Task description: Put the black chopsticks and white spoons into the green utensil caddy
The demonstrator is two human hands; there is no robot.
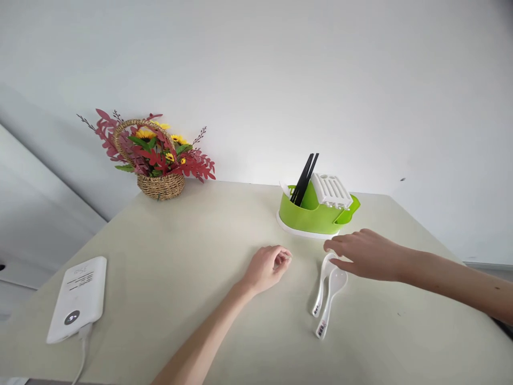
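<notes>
At the far left of the pale tabletop (pixel 192 256), a white power bank (pixel 80 299) lies flat near the front edge, with a white cable (pixel 83 355) leaving its near end. Behind it, toward the wall, a woven basket (pixel 161 184) of red leaves and yellow flowers stands at the back of the tabletop.

Nearer the middle, the left hand (pixel 266 267) rests on the tabletop, its forearm coming up from the lower edge. Its fingers (pixel 282 259) are curled loosely inward against the thumb; they close on nothing that can be made out.

To the right of that hand lie two white spoons (pixel 326 294), side by side and touching, bowls pointing away from the person and handles toward the front edge. The right hand (pixel 366 254) reaches in from the right and hovers low over the bowls of the spoons, palm down, fingers (pixel 334 245) stretched out and released, with the thumb just at one spoon's bowl; whether it touches cannot be told.

Just behind the right hand stands a green cutlery holder (pixel 316 214) on a white base, with black chopsticks (pixel 304 179) leaning upright in its left part and a white slotted insert (pixel 332 190) in its right part
</notes>
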